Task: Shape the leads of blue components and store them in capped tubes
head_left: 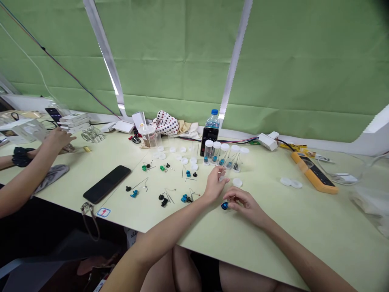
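Small blue plastic part (224, 206) on pale green tabletop (273, 231), in front of row of clear vials (220, 156). Looks light, slippery; best held by edges. Right hand (245, 205) fingers curled, pinching it. Left hand (215, 184) fingers bunched on small pale piece (223, 177).

Room for the hands (244, 205) rightward along the table (291, 227); upright vials (225, 154) ahead.
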